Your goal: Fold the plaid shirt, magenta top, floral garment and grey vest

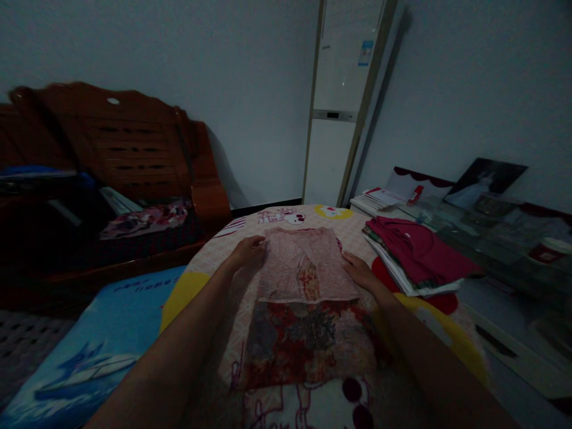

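Observation:
A pinkish blouse (286,265) lies flat on the round table before me, its light sleeves folded in across the upper part. Its lower part has a red, grey and tan print. At the blouse's upper left edge is my left hand (249,250), with the fingers closed on the fabric. My right hand (358,271) grips the opposite edge, slightly lower. The fingertips are partly hard to make out in the dim light.
A stack of folded clothes with a magenta top (420,250) lies right, beside a glass-topped cabinet (491,229). A wooden bench (143,161) holding clothes stands left, near a blue box (116,333). A patterned cloth (232,250) covers the table; a tall air conditioner (333,155) stands behind.

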